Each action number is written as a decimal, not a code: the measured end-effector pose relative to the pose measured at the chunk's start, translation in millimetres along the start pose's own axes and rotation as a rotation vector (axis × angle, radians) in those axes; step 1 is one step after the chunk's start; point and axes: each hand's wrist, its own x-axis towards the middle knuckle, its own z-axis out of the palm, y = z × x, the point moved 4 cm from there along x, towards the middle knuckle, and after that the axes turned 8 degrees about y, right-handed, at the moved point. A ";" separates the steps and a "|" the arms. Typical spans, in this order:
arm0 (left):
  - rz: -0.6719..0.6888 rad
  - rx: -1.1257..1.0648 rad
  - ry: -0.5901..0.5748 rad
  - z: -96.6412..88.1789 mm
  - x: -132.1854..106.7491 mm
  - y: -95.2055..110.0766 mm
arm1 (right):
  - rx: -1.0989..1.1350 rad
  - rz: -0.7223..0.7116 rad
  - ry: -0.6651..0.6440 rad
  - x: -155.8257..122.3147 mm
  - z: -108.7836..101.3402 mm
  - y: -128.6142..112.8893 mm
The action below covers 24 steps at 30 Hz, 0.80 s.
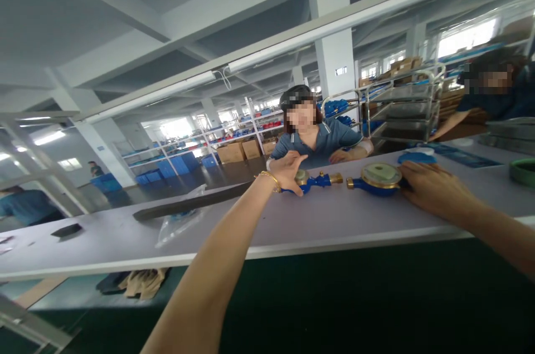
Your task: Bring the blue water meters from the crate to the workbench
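Observation:
Two blue water meters with brass fittings lie side by side on the grey table [125, 242]. My left hand [287, 171], a gold bracelet on its wrist, wraps the left end of the left water meter [317, 180], thumb below and fingers above its dial. At the right end of the right water meter [376, 179], my right hand [426, 187] grips with curled fingers. That meter's pale round dial faces up. The brass ends of the two meters point at each other, a small gap apart.
A person in a blue-grey shirt [326, 139] sits across the table, arms resting on it. A clear plastic bag [175, 223] and a long dark strip [188, 206] lie to the left. A green ring [522, 171], a blue lid [416, 158] and a metal cart [405, 108] are at the right.

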 end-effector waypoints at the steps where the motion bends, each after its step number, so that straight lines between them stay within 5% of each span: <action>1: -0.002 0.020 -0.057 0.9 7.9 -1.5 | 0.014 -0.002 -0.003 0.8 -0.4 -0.1; 7: -0.083 0.067 -0.234 -7.3 8.1 12.1 | 0.026 -0.009 0.014 1.8 -6.1 -3.5; 15: -0.327 0.193 -0.263 -21.6 -42.6 29.6 | -0.002 -0.023 0.071 0.9 -8.3 -1.0; 20: -0.383 0.307 -0.212 -68.5 -124.5 66.4 | 0.065 -0.071 0.059 3.3 -6.5 -2.3; 24: -0.497 0.207 -0.179 -99.2 -245.9 126.7 | 0.142 -0.128 0.013 -1.0 -12.3 -6.2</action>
